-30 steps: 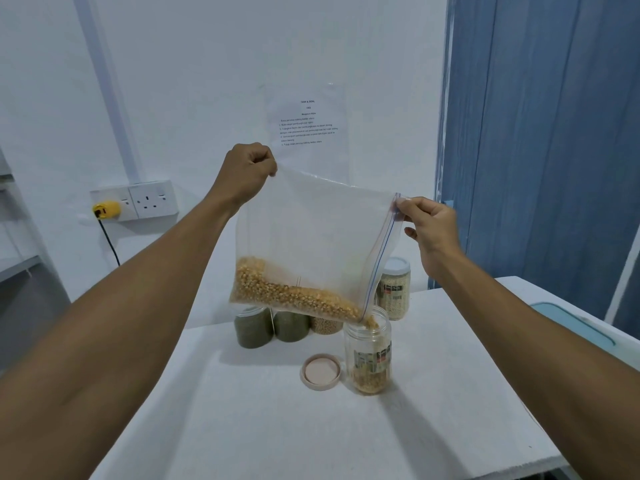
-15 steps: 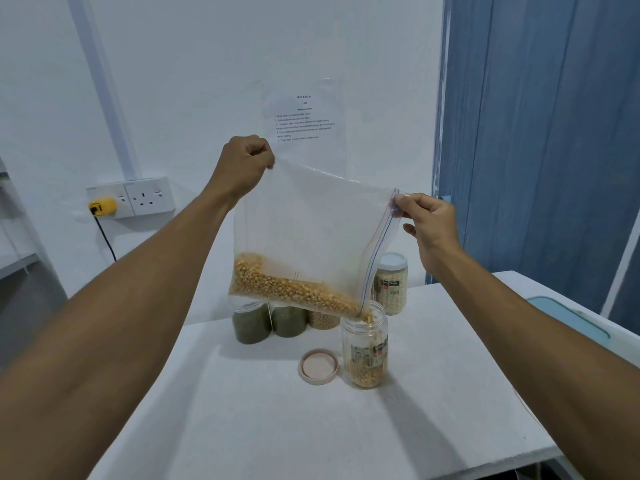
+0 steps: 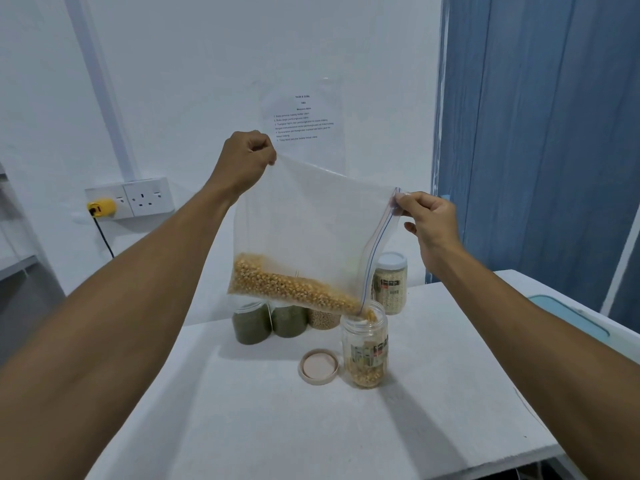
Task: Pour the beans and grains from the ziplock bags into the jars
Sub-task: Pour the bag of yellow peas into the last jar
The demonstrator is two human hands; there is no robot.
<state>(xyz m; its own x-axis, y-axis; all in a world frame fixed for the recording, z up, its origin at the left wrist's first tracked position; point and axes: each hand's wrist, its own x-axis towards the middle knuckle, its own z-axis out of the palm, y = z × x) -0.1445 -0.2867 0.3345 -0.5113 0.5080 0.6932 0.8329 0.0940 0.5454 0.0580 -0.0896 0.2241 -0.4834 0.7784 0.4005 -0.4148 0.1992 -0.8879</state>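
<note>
the left hand (image 3: 246, 161), curled tight, pinches the upper corner of the ziplock bag (image 3: 311, 216); the right hand (image 3: 429, 223) pinches the zipper end between thumb and forefinger. the bag hangs tilted above the tabletop (image 3: 311, 427), its yellow kernels (image 3: 284, 287) heaped along the low edge, the lowest corner at the mouth of the partly filled open jar (image 3: 365, 355). a lid (image 3: 318, 367) lies just beside it. filled jars (image 3: 251, 323) stand behind.
</note>
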